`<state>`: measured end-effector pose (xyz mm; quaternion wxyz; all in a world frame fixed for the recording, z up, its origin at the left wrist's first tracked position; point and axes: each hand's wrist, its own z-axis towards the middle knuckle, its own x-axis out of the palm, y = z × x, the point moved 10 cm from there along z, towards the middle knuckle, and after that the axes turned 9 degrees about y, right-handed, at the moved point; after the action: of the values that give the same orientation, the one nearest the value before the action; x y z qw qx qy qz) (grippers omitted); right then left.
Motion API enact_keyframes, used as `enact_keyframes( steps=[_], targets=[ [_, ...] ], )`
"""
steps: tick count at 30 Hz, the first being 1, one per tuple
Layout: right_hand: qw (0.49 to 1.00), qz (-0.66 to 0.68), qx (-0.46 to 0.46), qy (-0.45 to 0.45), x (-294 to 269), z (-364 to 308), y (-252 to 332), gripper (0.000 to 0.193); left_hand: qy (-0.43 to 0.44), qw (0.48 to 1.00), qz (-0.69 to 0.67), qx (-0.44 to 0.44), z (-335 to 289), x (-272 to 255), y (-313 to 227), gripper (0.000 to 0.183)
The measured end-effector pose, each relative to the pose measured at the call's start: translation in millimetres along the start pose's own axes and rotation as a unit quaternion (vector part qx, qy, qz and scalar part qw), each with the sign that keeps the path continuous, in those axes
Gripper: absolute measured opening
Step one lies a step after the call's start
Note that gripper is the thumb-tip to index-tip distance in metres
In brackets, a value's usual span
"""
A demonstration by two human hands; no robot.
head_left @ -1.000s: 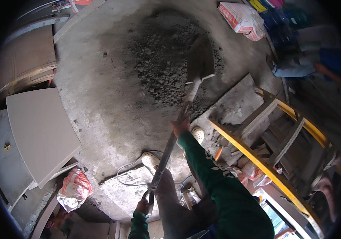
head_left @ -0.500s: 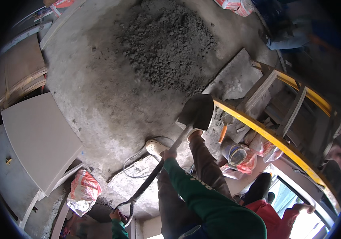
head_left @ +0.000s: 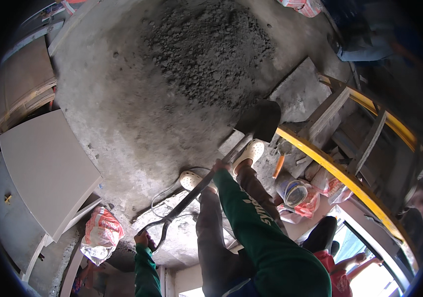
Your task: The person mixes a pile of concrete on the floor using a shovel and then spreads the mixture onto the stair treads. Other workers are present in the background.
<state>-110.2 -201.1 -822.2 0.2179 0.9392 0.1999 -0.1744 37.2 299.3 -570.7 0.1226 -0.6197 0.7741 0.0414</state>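
Observation:
A long shovel [head_left: 187,199] slants across the view from lower left to upper right. My left hand [head_left: 144,239] is closed on its end grip, low at the left. Farther up, my right hand [head_left: 220,165] wraps round the shaft, closer to the dark blade [head_left: 259,120]. That blade is just beyond my right shoe and on the near right side of a heap of dark, crumbly grey mix [head_left: 211,54]. Whether the blade touches the floor, I cannot tell. Both my arms wear green sleeves, and my feet are in cream clogs [head_left: 252,152].
A yellow ladder [head_left: 320,157] lies at the right, with an orange-handled trowel [head_left: 279,166] and a bucket [head_left: 293,192] beside it. At the left are grey panels [head_left: 48,168] and a red-white sack [head_left: 101,235]. A person in red [head_left: 337,279] is at lower right.
The shovel has moved forward and to the right, both hands still on it. My right clog has come into fuller view. The person in red has shifted their arms.

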Motion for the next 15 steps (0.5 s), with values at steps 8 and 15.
enact_keyframes(
  steps=[8,15],
  targets=[
    [0.98,-0.094,-0.096,0.148,19,24,151,0.029,-0.061,0.99,-0.105,0.078,-2,124,74,0.015],
    [0.957,-0.117,-0.169,0.205,12,-61,157,0.041,0.002,0.984,-0.116,-0.135,-33,67,121,0.019]
  ],
)
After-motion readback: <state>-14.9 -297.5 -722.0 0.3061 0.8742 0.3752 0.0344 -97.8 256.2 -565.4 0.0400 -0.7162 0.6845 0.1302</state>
